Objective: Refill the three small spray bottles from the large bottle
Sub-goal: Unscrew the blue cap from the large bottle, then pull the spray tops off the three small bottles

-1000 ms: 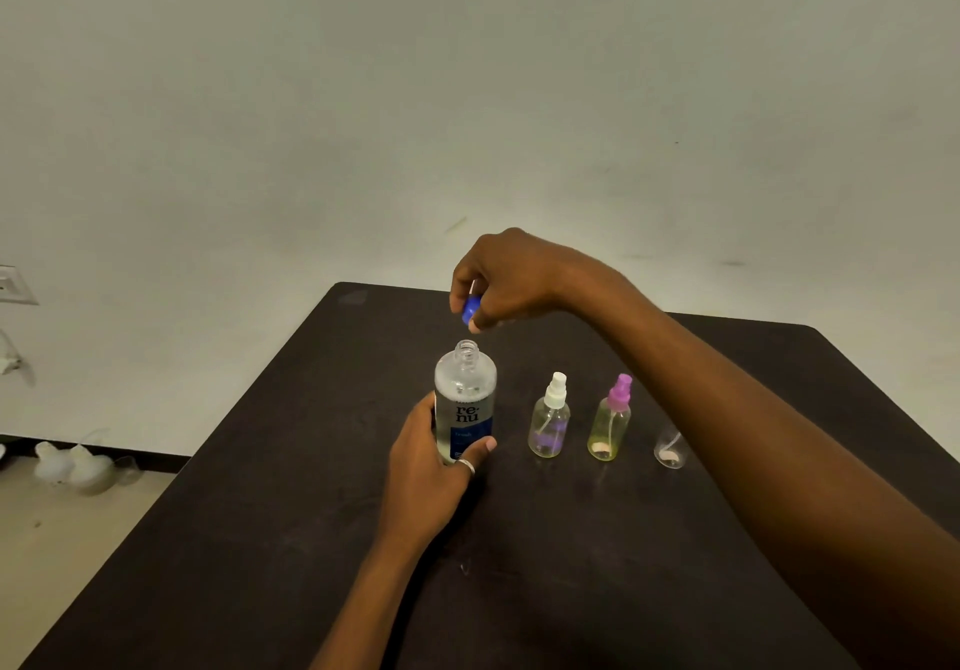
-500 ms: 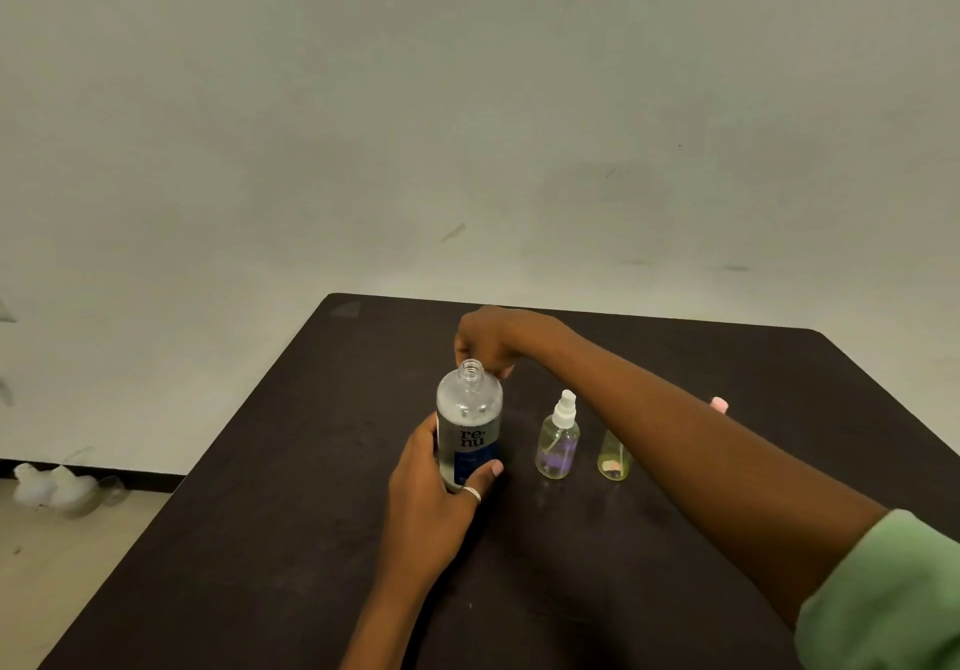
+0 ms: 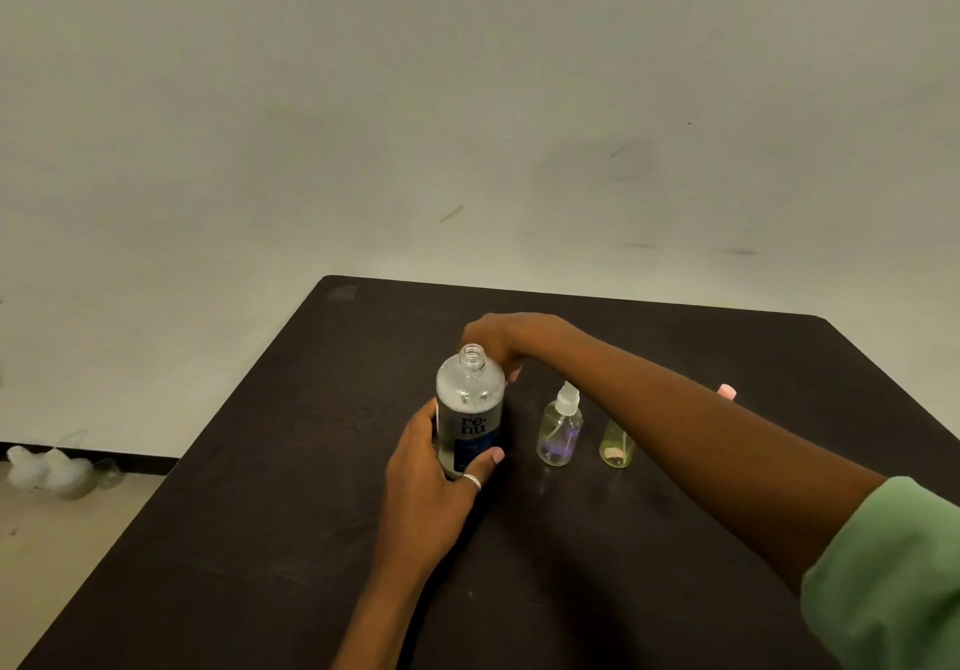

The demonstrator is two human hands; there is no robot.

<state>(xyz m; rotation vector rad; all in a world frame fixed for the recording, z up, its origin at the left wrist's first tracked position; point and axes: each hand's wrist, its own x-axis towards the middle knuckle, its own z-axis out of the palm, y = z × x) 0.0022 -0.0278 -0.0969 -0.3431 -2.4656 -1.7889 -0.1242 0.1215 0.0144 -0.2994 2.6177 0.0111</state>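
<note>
One dark table against pale wall; left hand around large bottle, right hand, grip unclear.

Dim, even, yellowish light; soft shadows; wide-angle bending at edges

- The large bottle stands upright and uncapped on the dark table, its label reading "re-nu".
- The left hand grips its lower body, with the thumb across the label and a ring on the thumb.
- The right hand is behind the bottle's neck with its fingers curled down; what they hold, if anything, is hidden.
- A white-topped sprayer with a purple tint stands near the large bottle's right side.
- A yellowish sprayer stands just beside it, its top hidden by the right forearm.
- A pink cap peeks over that forearm.
- A green sleeve covers the upper arm.
- Blurred white lumps lie on the floor at left.
</note>
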